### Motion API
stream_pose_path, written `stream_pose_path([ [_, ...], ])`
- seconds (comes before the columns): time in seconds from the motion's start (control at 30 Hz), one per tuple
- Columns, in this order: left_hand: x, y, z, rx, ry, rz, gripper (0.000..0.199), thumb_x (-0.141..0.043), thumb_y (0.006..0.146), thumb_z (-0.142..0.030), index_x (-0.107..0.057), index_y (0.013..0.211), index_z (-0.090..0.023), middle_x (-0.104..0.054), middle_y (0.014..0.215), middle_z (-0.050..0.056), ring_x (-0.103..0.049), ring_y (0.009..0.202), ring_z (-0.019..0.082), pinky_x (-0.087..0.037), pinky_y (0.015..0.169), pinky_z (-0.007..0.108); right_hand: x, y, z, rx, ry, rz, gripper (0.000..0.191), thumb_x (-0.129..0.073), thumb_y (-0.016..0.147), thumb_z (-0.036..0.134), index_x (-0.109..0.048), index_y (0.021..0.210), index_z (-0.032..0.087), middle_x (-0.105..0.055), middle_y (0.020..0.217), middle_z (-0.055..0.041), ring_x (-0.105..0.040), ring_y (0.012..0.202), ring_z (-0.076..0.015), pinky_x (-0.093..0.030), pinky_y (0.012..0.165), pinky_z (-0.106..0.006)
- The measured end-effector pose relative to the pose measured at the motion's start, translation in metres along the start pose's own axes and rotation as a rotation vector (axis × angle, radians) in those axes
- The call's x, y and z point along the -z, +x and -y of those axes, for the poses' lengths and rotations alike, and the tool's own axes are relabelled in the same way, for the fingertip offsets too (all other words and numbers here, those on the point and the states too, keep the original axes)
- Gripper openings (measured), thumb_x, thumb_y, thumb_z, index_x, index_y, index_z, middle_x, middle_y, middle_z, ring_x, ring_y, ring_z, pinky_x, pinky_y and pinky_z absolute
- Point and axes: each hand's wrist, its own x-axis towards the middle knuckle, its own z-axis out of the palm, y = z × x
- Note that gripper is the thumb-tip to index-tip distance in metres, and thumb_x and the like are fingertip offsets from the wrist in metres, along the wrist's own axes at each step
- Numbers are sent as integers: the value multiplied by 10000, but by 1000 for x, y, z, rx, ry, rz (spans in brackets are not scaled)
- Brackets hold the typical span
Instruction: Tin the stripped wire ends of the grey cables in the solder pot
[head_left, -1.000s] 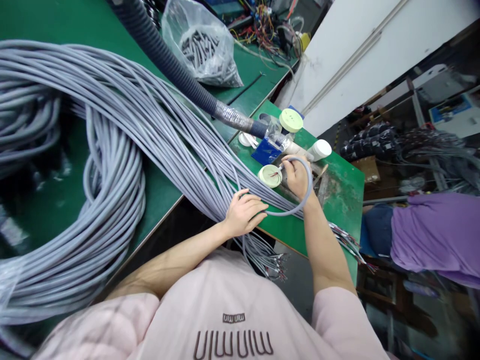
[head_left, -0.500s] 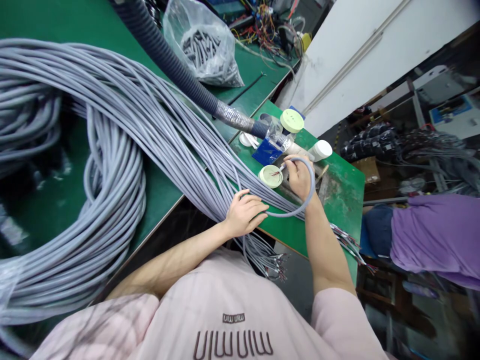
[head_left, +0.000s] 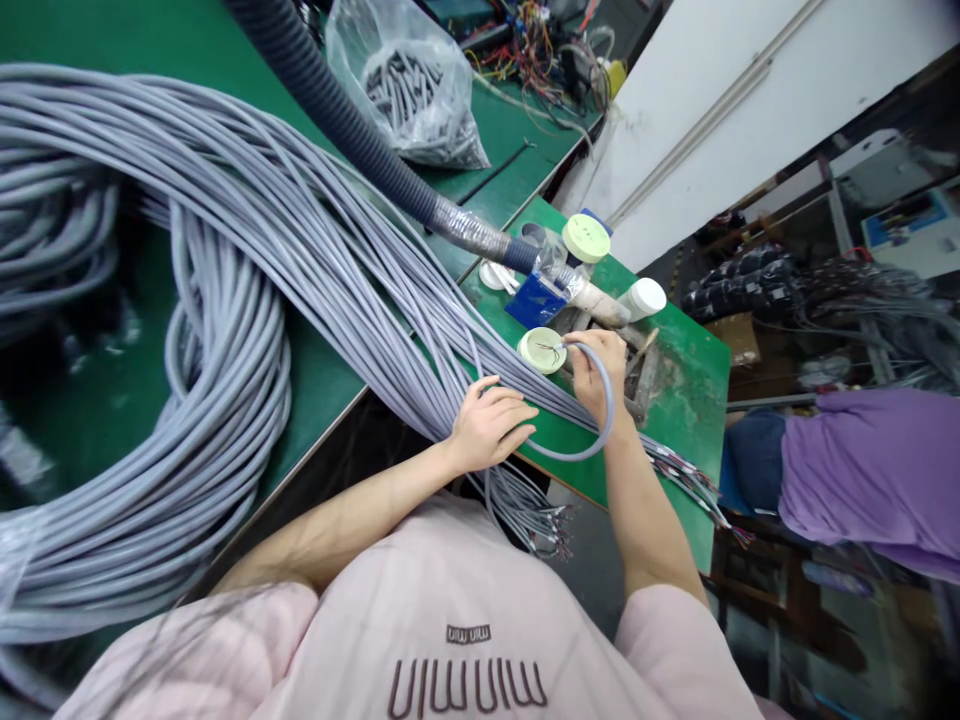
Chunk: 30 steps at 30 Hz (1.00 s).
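My right hand (head_left: 598, 375) pinches a grey cable (head_left: 571, 456) close to its end, and the cable curves back in a loop toward my left hand. The cable's bare thin wires are over a shallow pale-green round dish (head_left: 528, 356); I cannot tell whether they touch its inside. Lying on a thick bundle of grey cables (head_left: 322, 260), my left hand (head_left: 491, 425) has its fingers stretched out. The looped cable passes by its fingertips. Below that hand, several stripped cable ends (head_left: 551, 528) hang past the bench edge.
A ribbed hose (head_left: 360, 140) runs to a pale nozzle above the green bench (head_left: 679, 385). Around it stand a blue box (head_left: 535, 302), a white tub (head_left: 645, 299) and a lidded pale-green container (head_left: 586, 238). A plastic bag (head_left: 446, 135) holds grey pieces. Someone in purple (head_left: 870, 470) is at right.
My right hand has moved slightly down toward me, bringing the wire ends further over the dish. The cable loop has dropped lower. My left hand stays in place.
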Motion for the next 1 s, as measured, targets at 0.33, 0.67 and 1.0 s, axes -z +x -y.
stream_pose_path([
  [0.33, -1, -1, 0, 6, -26, -9, 166, -582, 873, -293, -654, 1005, -223, -742, 893, 11, -657, 942, 174, -333, 1055, 446, -1, 0, -2, -1, 6, -12, 220, -465, 933, 317, -667, 959, 234, -688, 939, -62, -600, 949, -226, -399, 934, -437],
  [0.67, -1, -1, 1, 42, 15, 17, 195, -565, 878, -320, -650, 1031, -234, -748, 985, 30, -657, 1003, 197, -354, 1041, 457, 41, 3, -23, -124, 61, -165, 213, -437, 951, 326, -632, 953, 241, -706, 892, -45, -614, 960, -238, -451, 895, -423],
  [1.0, 0, 5, -3, 57, -12, 140, 266, -569, 880, -305, -630, 1132, -246, -729, 1080, 30, -663, 1023, 202, -242, 1136, 508, 52, -4, -86, -207, -73, -100, 186, -449, 920, 288, -622, 896, 225, -694, 837, -42, -610, 883, -233, -453, 838, -411],
])
